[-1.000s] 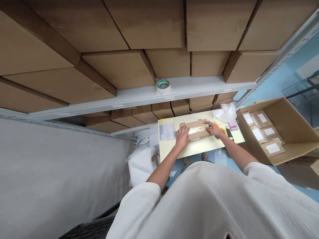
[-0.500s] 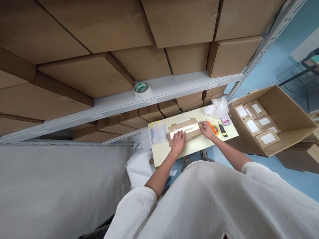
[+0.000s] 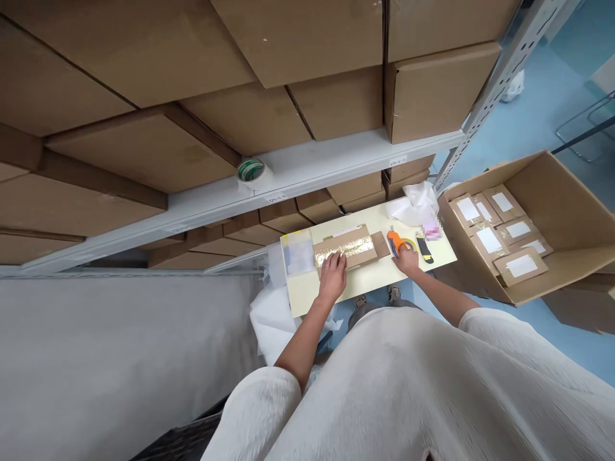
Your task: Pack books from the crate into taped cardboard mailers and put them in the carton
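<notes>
A small cardboard box lies on the pale yellow table, with shiny clear tape running along its top. Its right end flap sticks out to the side. My left hand rests on the front left of the box, fingers stretched over the tape. To the right of the box, my right hand has its fingers around an orange tape dispenser carrying a yellowish roll. A black and yellow box cutter lies just right of that hand.
A large open carton at the right holds several small labelled boxes. Shelves stacked with cartons stand behind the table. A green-cored tape roll sits on the shelf edge. White wrapping lies at the table's back right.
My right hand has moved from the box's right end to the tape dispenser and closed around it. The right flap now sticks out in view. My left hand stays on the box.
</notes>
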The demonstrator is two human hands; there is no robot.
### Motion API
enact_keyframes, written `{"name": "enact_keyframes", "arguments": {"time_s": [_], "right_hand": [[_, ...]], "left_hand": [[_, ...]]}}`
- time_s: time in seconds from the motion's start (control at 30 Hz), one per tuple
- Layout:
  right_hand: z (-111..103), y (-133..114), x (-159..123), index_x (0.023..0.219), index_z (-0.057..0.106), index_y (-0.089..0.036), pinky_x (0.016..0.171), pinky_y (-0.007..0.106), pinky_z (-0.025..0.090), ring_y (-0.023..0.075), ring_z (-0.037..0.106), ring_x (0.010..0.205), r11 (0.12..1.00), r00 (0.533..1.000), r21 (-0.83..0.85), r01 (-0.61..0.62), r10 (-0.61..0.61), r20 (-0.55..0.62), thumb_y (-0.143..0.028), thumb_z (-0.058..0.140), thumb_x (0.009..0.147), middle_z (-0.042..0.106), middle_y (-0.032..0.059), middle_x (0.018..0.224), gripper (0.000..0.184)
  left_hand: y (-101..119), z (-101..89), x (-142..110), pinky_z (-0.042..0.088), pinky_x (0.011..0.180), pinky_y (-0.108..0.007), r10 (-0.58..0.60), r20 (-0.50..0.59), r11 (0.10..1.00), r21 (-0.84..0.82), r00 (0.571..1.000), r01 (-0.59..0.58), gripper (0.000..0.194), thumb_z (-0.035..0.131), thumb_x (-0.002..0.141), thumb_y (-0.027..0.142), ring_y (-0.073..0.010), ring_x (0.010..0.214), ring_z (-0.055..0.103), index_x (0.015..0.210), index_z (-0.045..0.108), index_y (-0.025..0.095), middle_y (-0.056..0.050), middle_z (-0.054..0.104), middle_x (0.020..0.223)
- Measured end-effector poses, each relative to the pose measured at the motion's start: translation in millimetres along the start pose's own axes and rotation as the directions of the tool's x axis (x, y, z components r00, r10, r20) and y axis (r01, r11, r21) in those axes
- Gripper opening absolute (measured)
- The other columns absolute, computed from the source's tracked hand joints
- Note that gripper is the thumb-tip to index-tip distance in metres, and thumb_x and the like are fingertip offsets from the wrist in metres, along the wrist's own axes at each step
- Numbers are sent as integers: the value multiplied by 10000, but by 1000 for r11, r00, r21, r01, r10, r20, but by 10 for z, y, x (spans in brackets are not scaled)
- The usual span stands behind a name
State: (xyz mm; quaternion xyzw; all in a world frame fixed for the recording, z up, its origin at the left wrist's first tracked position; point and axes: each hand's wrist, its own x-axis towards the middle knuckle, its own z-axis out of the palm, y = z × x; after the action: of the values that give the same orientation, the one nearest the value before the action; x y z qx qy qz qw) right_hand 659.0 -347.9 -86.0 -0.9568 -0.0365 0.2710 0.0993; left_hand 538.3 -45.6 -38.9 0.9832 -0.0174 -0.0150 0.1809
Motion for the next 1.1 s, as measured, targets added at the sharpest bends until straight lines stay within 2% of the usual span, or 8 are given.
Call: {"name": "enact_keyframes", "arguments": {"time_s": [0.23, 0.37, 0.47, 0.57, 0.7, 0.8, 0.9, 1.1], "right_hand": [[-206, 11, -33, 1348, 650, -145, 1022, 416, 463, 347, 644, 1284, 1000, 1000, 1, 7, -7, -2, -321, 590, 1030, 744, 200, 1283, 369], [-520, 96, -54, 1364, 692, -185, 1045, 438, 473, 349, 675, 1258, 995, 998, 98, -25, 30, -55, -351, 550, 1031, 775, 168, 1260, 398], [-847, 147, -7, 1375, 719, -213, 1053, 464, 493, 355, 699, 1238, 962, 991, 269, 47, -11, -132, -378, 548, 1020, 789, 141, 1284, 427], [-1211, 74, 70, 1329, 753, -230, 1051, 476, 519, 334, 717, 1173, 847, 963, 465, 256, -179, -203, -412, 555, 1002, 804, 101, 1250, 424], [-1540, -317, 123, 1222, 802, -223, 1081, 461, 532, 301, 706, 1152, 606, 885, 664, 438, -421, -199, -450, 624, 938, 815, 61, 1190, 405], [-1559, -725, 97, 1138, 827, -219, 1102, 447, 523, 299, 691, 1180, 523, 847, 744, 416, -520, -108, -458, 695, 880, 819, 61, 1136, 376], [-1463, -1035, 47, 1101, 820, -216, 1075, 442, 531, 297, 696, 1133, 504, 811, 783, 365, -585, -2, -470, 711, 859, 811, 69, 1086, 367], [-1438, -1174, 17, 1172, 653, -242, 949, 388, 535, 248, 654, 1025, 573, 770, 694, 436, -637, 42, -417, 647, 860, 722, 39, 1024, 358]], "left_hand": [[-2, -25, 16, 371, 1309, -593, -1, 3, 1000, 23, 1000, 1, 524, 422, 1090, 285, -378, 1562, 455, 1578, 580, 179, -194, 553, 1637], [6, -25, -1, 364, 1306, -610, 5, -12, 1000, 24, 1000, -4, 548, 419, 1083, 272, -383, 1574, 454, 1606, 562, 190, -188, 543, 1667], [3, -15, -13, 362, 1304, -616, 11, -37, 1000, 6, 999, -11, 573, 419, 1069, 236, -377, 1583, 461, 1627, 549, 214, -172, 550, 1675], [-20, -11, -13, 372, 1303, -610, 12, -63, 1000, -26, 998, -14, 575, 429, 1062, 228, -369, 1579, 483, 1622, 563, 225, -161, 567, 1670], [-79, -10, -6, 397, 1300, -596, 20, -80, 995, -93, 997, -27, 557, 468, 1057, 262, -350, 1576, 506, 1600, 592, 239, -135, 581, 1667], [-130, -10, -12, 399, 1312, -587, 31, -93, 989, -142, 995, -44, 528, 486, 1065, 303, -337, 1576, 513, 1571, 618, 226, -131, 601, 1649], [-176, -12, -38, 402, 1323, -582, 46, -120, 981, -181, 992, -68, 502, 507, 1072, 322, -332, 1566, 526, 1542, 642, 211, -147, 636, 1608], [-234, -7, -87, 405, 1327, -589, 53, -157, 975, -206, 986, -85, 468, 512, 1076, 297, -326, 1563, 527, 1504, 673, 200, -155, 659, 1573]]}}
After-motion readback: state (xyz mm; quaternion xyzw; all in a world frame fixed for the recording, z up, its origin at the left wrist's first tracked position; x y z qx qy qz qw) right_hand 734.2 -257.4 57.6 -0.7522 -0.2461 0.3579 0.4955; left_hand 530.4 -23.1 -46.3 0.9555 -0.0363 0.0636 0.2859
